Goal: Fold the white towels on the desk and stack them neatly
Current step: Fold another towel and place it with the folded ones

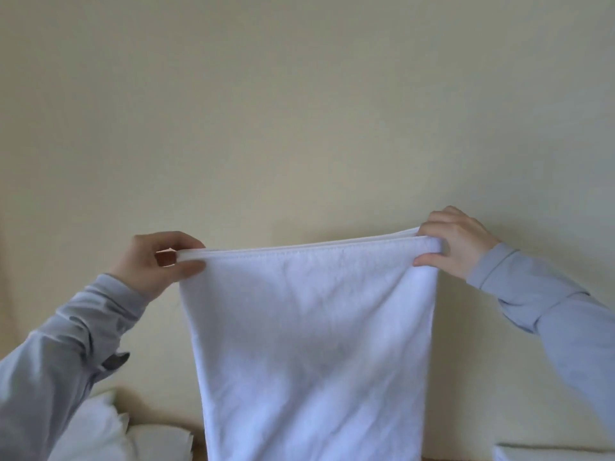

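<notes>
Hanging in mid-air in front of the cream wall [299, 94], the white towel [309, 344] is what I see first: doubled over, two hemmed edges lined up along the top, the rest dropping straight down past the bottom of the frame. Left hand [156, 261] pinches the top left corner between thumb and curled fingers. Right hand [456, 244] grips the top right corner, fingers curled over the hems, thumb underneath. Top edge is taut between them, slightly higher on the right. Both arms are in pale blue sleeves [539, 294]. Low left I get a loose white heap [96, 424] with a folded white stack [159, 440] just beside it. Low right, the corner of another white stack [549, 453].
</notes>
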`<state>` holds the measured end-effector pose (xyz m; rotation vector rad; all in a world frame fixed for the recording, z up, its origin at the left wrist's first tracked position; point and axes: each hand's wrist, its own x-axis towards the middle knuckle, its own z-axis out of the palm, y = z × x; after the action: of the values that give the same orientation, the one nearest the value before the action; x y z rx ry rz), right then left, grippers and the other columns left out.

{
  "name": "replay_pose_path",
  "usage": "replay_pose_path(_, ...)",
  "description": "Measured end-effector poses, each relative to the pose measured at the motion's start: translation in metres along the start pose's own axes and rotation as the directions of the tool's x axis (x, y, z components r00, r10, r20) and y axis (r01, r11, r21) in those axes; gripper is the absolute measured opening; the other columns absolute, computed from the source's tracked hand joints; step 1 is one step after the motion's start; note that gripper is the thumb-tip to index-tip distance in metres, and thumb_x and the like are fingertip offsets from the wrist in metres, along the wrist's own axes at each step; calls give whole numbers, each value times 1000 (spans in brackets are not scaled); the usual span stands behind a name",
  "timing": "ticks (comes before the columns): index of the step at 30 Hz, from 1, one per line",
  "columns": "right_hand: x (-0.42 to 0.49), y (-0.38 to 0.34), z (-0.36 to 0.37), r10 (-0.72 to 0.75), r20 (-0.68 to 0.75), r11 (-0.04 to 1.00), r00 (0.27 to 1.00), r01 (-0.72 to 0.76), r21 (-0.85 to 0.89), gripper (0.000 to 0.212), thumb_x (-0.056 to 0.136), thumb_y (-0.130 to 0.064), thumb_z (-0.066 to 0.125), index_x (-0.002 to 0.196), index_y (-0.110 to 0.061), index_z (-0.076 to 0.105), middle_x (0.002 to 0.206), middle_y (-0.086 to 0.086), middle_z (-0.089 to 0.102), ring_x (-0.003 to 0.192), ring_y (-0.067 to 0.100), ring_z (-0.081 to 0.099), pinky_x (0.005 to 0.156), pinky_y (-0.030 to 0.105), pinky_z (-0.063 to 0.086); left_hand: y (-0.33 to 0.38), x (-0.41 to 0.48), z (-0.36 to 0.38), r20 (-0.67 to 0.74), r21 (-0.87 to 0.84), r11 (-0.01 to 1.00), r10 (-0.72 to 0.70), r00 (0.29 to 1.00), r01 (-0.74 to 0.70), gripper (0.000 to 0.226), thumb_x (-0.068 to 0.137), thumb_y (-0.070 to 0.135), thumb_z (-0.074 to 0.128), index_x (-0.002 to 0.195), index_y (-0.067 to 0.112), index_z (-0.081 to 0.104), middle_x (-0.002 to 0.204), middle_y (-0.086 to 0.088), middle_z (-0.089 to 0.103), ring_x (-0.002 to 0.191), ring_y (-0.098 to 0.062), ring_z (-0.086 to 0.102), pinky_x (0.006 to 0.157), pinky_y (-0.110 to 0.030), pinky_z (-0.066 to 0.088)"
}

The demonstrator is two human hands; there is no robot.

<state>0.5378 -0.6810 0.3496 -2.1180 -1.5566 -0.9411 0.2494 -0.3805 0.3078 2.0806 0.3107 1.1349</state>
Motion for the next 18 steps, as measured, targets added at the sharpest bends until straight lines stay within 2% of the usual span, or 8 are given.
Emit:
replay_pose_path(2, 0, 8, -40, -16, -89, 998, 996, 11, -66, 30, 60, -17, 86, 74, 2, 67, 72, 3, 51, 86, 25, 42, 74, 30, 25, 34, 23, -2, -10, -65, 997, 47, 999, -47, 26, 76, -15, 64, 76, 11, 64, 60, 16, 67, 56, 3, 59, 55, -8, 49)
replay_pose_path(5, -2, 17, -89, -50, -178, 979, 983, 13, -206, 34, 57, -25, 88, 67, -2, 65, 76, 2, 57, 95, 25, 45, 76, 28, 14, 78, 49, -4, -35, -105, 985, 136, 990, -139, 23, 75, -14, 65, 79, 8, 65, 60, 13, 67, 57, 2, 61, 56, -11, 52)
replay_pose_path(9, -11, 24, -126, -94, -190, 948, 977, 30, -316, 36, 60, -30, 86, 67, -3, 63, 80, 3, 59, 100, 29, 48, 84, 35, 20, 113, 70, 1, -47, -97, 966, 235, 971, -239, 21, 74, -17, 64, 87, -1, 64, 60, 15, 68, 57, 3, 61, 57, -10, 52)
replay_pose_path(12, -20, 29, -138, -84, -205, 928, 975, 1, -373, 34, 65, -33, 82, 69, -6, 62, 85, -1, 58, 104, 26, 47, 82, 33, 18, 127, 76, 6, -42, -83, 956, 279, 959, -282, 23, 71, -20, 64, 88, -3, 64, 61, 15, 69, 58, 3, 62, 57, -7, 49)
replay_pose_path(14, -23, 32, -148, -52, -232, 924, 971, -41, -379, 32, 64, -37, 82, 65, -13, 62, 88, -3, 53, 102, 23, 44, 78, 28, 12, 135, 79, 8, -36, -77, 947, 311, 950, -313, 25, 70, -21, 65, 87, -2, 65, 63, 15, 70, 60, 4, 63, 59, -5, 49)
replay_pose_path(16, -26, 36, -162, 40, -256, 946, 966, -119, -301, 32, 59, -42, 84, 56, -27, 55, 91, -6, 44, 99, 17, 36, 73, 25, 10, 142, 81, 9, -17, -68, 938, 339, 941, -339, 29, 68, -22, 65, 84, 2, 67, 65, 15, 70, 63, 5, 64, 62, -4, 48)
replay_pose_path(18, -26, 43, -174, 134, -166, 959, 977, -170, -228, 37, 57, -46, 83, 53, -37, 47, 94, -12, 41, 98, 10, 31, 71, 26, 11, 147, 83, 10, 13, -52, 934, 355, 935, -354, 29, 68, -21, 66, 78, 7, 67, 68, 14, 72, 64, 5, 65, 64, -5, 49)
